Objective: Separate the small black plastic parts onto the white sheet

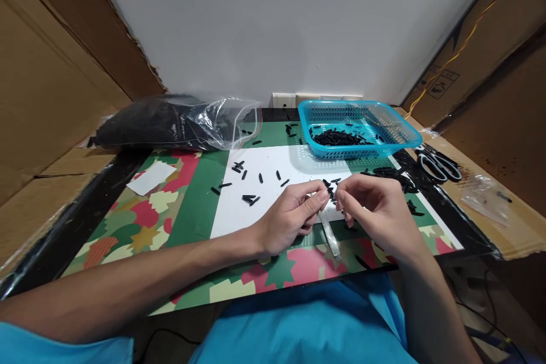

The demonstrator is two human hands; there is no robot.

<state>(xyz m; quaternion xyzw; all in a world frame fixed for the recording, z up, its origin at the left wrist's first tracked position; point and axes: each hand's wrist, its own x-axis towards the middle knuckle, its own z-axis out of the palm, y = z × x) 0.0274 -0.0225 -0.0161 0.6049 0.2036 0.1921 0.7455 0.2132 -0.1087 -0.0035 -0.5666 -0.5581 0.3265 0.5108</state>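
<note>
My left hand is closed in a pinch above the white sheet; what its fingertips hold is too small to make out. Just to its right, my right hand has its thumb and forefinger pressed together, their content hidden. The fingertips of both hands are close to each other. Beneath them lies a flat silvery strip, its upper end hidden by my left hand. Small black pieces lie between and behind the hands, and several more are scattered to the left.
A blue basket with a pile of black pieces stands at the back right. A filled plastic bag lies back left. Scissors and a small clear bag rest on cardboard at right. A white paper scrap is at left.
</note>
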